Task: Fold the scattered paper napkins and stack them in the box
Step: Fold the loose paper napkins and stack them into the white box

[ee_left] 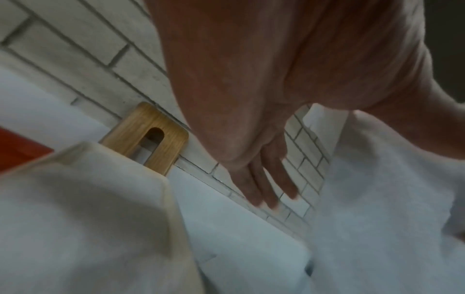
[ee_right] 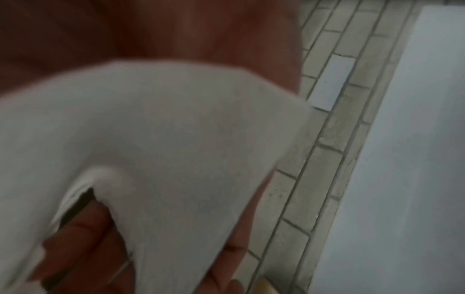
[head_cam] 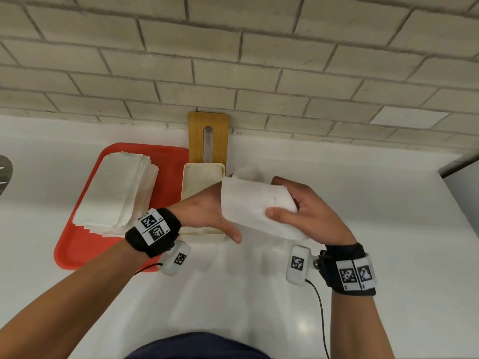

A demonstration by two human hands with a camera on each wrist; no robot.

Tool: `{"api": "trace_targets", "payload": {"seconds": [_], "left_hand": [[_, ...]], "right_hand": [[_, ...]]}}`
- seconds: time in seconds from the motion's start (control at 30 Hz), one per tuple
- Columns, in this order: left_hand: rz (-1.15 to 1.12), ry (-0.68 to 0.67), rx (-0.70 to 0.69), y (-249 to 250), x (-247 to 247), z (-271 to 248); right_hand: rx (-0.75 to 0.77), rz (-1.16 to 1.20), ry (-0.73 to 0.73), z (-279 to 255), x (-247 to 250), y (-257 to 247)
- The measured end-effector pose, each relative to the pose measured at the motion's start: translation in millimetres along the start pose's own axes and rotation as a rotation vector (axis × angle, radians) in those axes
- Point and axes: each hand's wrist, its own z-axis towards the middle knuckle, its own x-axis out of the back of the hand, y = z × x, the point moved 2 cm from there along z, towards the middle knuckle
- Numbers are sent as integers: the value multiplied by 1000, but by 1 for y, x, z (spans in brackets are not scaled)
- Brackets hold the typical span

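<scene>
A folded white paper napkin (head_cam: pixel 250 206) is held in the air over the counter, just right of the cream box (head_cam: pixel 193 182). My right hand (head_cam: pixel 308 211) grips its right end, thumb on top and fingers curled behind; in the right wrist view the napkin (ee_right: pixel 163 139) drapes over my fingers (ee_right: pixel 88 248). My left hand (head_cam: pixel 204 209) lies flat against the napkin's left edge, its thumb stretched out below. The left wrist view shows its fingers (ee_left: pixel 264 189) straight, with the napkin (ee_left: pixel 377 199) to their right and the box (ee_left: pixel 75 199) below.
A red tray (head_cam: pixel 75 244) at the left carries a stack of flat white napkins (head_cam: pixel 116 193). A wooden lid with a slot (head_cam: pixel 208 136) leans against the tiled wall (head_cam: pixel 259 60) behind the box. The white counter (head_cam: pixel 388 203) extends right and toward me.
</scene>
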Motion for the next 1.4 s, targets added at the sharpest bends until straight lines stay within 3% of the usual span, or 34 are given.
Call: {"api": "trace_targets", "payload": {"seconds": [0.2, 0.3, 0.37, 0.53, 0.63, 0.8, 0.93, 1.07, 1.17, 1.3, 1.4], "left_hand": [[-408, 198, -8, 3, 5, -10], [-431, 271, 24, -5, 10, -19], [-356, 388, 50, -15, 21, -32], [-157, 735, 186, -58, 62, -71], [-14, 842, 277, -72, 79, -89], [-27, 887, 316, -86, 91, -102], [-238, 863, 167, -76, 79, -91], [-431, 759, 29, -67, 60, -63], [-455, 745, 99, -77, 43, -40], [-302, 625, 348, -105, 18, -22], [-121, 598, 424, -110, 7, -14]], "right_hand": [[55, 388, 338, 19, -13, 7], [-37, 464, 501, 40, -43, 29], [-133, 426, 582, 57, -70, 41], [-346, 172, 559, 102, -141, 65], [-327, 7, 509, 120, -169, 70], [-314, -202, 424, 126, -175, 81], [-275, -360, 405, 112, -176, 90], [-221, -359, 373, 100, -183, 86], [-200, -353, 365, 91, -173, 86], [-208, -289, 662, 77, -121, 105], [-330, -275, 775, 69, -73, 135]]}}
